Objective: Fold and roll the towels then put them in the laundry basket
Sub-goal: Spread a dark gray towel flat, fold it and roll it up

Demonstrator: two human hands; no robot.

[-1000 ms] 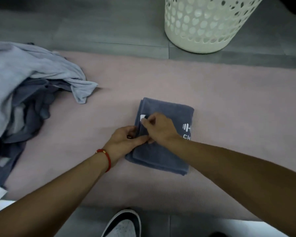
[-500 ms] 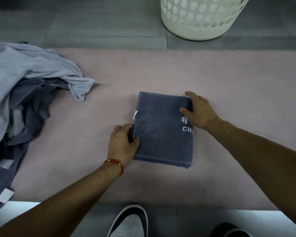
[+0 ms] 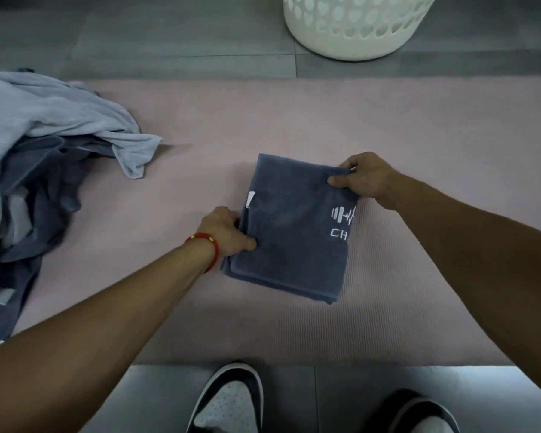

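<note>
The left hand [image 3: 228, 234] grips the left edge of the folded dark-grey towel [image 3: 291, 232], thumb on top and fingers curled under the layers. The right hand [image 3: 364, 179] pinches the towel's far right corner, thumb lying on the upper face and fingers tucked behind the edge, which is lifted slightly there. The towel lies folded into a rectangle on the pink mat [image 3: 419, 135], near its middle, with a white dumbbell logo [image 3: 342, 215] and the letters "CH" showing by its right edge and a white tag [image 3: 250, 200] sticking out on the left. A red bracelet [image 3: 208, 250] circles the left wrist. A heap of unfolded light-grey and dark-grey towels [image 3: 44, 145] sits at the mat's left end, well apart. The white perforated laundry basket [image 3: 353, 26] stands on the grey floor beyond the mat. Two shoes [image 3: 231, 401] show at the bottom edge.
</note>
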